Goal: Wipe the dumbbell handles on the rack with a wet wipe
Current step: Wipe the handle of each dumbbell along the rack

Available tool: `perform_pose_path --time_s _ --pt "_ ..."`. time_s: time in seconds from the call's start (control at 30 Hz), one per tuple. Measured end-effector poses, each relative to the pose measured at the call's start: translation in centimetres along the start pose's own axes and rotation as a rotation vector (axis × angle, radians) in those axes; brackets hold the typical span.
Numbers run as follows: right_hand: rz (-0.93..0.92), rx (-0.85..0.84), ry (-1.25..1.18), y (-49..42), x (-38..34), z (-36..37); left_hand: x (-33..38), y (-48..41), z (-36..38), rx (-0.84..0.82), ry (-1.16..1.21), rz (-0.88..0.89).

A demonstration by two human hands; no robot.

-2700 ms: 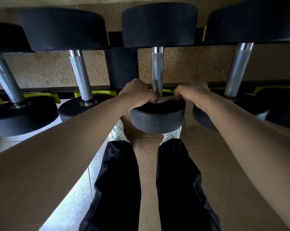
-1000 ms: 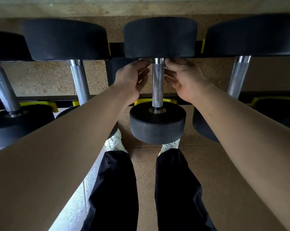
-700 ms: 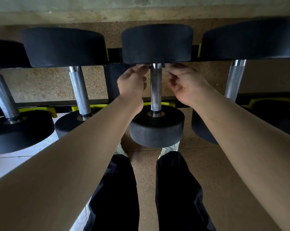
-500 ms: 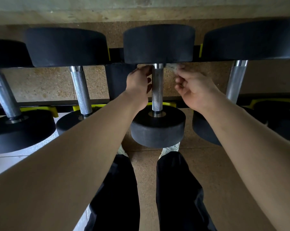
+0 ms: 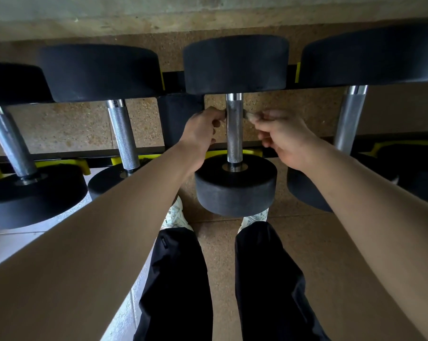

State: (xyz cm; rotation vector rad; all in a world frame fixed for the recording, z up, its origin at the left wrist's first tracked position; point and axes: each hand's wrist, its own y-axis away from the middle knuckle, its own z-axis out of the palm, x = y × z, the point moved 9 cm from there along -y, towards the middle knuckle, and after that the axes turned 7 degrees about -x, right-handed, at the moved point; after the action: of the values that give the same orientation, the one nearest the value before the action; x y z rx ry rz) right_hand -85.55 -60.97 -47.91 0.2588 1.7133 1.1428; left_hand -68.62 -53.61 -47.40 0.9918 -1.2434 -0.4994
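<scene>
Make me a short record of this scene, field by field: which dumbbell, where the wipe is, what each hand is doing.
target: centre dumbbell handle, lying on the rack
wet wipe: passes behind the handle, near its far end
left hand: pinches the wipe's left end, which is mostly hidden by the fingers
right hand: pinches the wipe's right end
neighbouring handles: on either side, no hand on them

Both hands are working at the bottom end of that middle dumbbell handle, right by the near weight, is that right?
Not quite. The head view shows the left hand and right hand, pinching the wet wipe, at the upper part of the middle dumbbell handle, near the far weight.
</scene>
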Motion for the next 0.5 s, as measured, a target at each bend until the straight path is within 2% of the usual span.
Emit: perform_pose_path --time_s 0.1,0.23,0.37,0.5 --pt "0.021 0.017 0.047 -0.8 -0.3 0.9 -1.3 0.6 -1.0 -0.039 -0.083 0.001" --pt "0.029 -0.058 0.175 -0.6 0.0 1.2 -2.3 0.4 -1.3 -0.062 -0.171 0.045" --pt "0.055 -0.143 0.461 1.9 1.5 -0.4 -2.3 -0.4 0.1 -0.183 -0.377 0.072" --pt "0.102 -0.162 0.532 1.8 2.4 0.6 -3.5 -0.6 -0.8 -0.168 -0.617 0.056"
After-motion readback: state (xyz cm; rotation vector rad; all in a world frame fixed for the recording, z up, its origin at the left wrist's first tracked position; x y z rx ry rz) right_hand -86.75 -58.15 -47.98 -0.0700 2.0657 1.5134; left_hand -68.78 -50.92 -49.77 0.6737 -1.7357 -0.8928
